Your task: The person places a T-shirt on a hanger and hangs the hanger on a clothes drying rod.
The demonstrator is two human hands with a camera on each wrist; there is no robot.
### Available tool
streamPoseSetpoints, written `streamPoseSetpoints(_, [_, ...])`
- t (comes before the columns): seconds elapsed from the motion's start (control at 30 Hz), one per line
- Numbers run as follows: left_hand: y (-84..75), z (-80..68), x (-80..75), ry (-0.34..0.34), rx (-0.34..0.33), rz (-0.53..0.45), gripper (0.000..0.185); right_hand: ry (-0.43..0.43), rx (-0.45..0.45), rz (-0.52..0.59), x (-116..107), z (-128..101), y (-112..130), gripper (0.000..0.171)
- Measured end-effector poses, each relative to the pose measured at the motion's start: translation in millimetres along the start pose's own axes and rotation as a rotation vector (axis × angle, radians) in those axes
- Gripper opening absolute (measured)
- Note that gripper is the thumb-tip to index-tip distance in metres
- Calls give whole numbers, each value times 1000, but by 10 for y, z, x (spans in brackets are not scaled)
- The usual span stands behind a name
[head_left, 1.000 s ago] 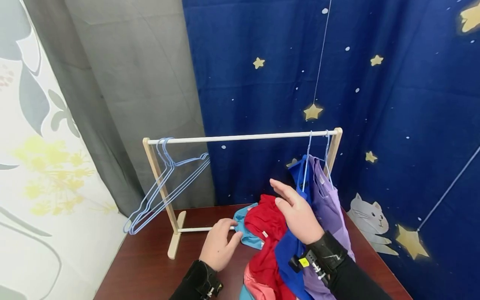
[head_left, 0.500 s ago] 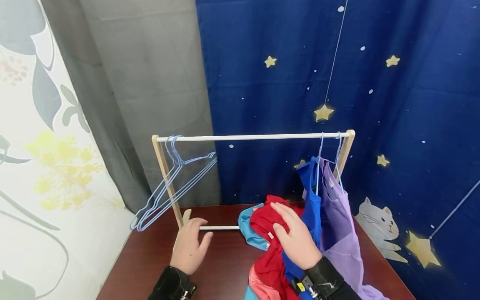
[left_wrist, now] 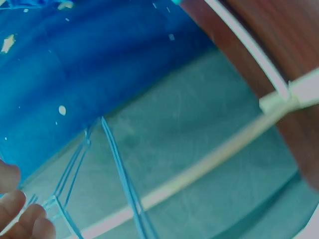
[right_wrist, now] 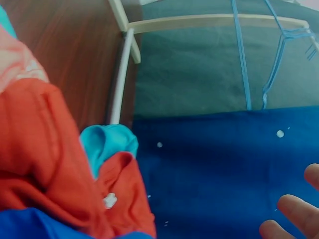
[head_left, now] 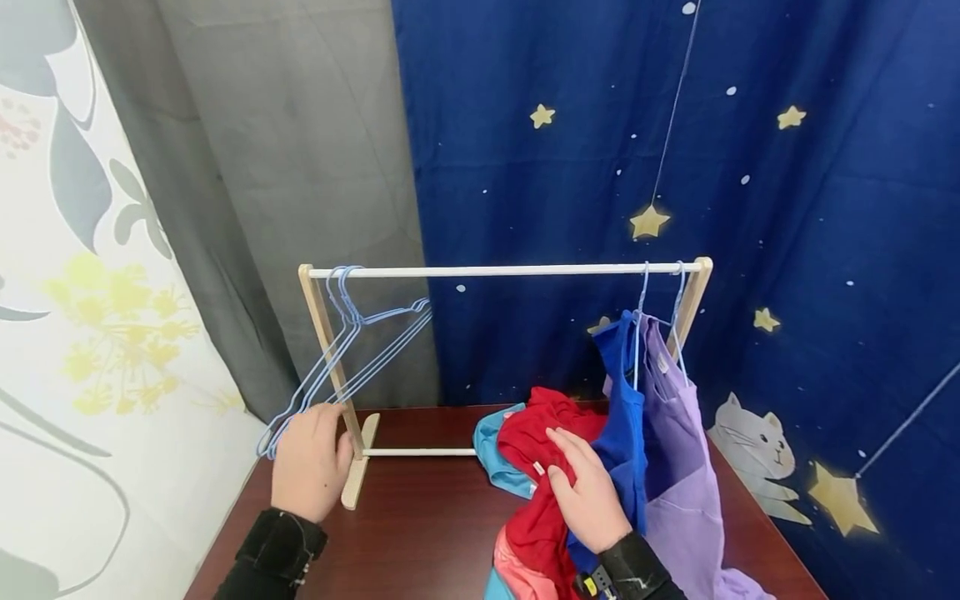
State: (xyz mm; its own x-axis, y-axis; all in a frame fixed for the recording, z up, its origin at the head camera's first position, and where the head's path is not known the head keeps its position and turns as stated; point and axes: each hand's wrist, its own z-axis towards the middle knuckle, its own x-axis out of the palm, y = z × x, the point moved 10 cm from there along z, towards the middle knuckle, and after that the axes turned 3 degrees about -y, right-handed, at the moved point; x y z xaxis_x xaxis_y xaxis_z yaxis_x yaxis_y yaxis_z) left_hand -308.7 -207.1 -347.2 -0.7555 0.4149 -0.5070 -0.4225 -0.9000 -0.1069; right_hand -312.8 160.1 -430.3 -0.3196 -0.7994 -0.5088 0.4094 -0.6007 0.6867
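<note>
My left hand (head_left: 311, 462) is raised at the lower left corner of the light blue hangers (head_left: 390, 314), fingers loosely bent. In the left wrist view its fingertips (left_wrist: 20, 214) show near the hanger wires, and no grip on them is visible. My right hand (head_left: 588, 492) hovers over or lightly touches the heaped red garment (head_left: 528, 437), fingers extended; contact is unclear. Beside the red cloth lie a teal garment (head_left: 495, 467) and a pink one (head_left: 517, 567). Just right of that hand, a blue garment (head_left: 626, 417) and a purple garment (head_left: 682, 475) hang on hangers.
A small rack with a white top rail (head_left: 487, 271) and wooden side posts stands on the dark red-brown table (head_left: 420, 533). Its lower white bar (head_left: 420, 452) runs behind the clothes. Grey (head_left: 300, 125) and starry blue curtains (head_left: 525, 208) hang close behind.
My left hand has moved left, from beside the teal garment to the hangers. My right hand has lowered slightly, away from the hanging blue garment. The view has shifted a little.
</note>
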Motion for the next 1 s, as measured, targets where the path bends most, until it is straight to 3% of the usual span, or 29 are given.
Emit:
streamPoseSetpoints(0.23, [212,196,-76,-23,-5,137,39,-10,35,14,63,-38,-112,46])
streamPoseSetpoints(0.53, [486,247,-42,2,-44,244,39,-9,78,17,95,-89,-182,44])
streamPoseSetpoints(0.8, [500,256,-4,55,-52,258,25,-17,101,39,61,-123,-236,41])
streamPoseSetpoints(1.0, [479,250,31,82,-27,242,24,-29,87,29,41,-149,-243,38])
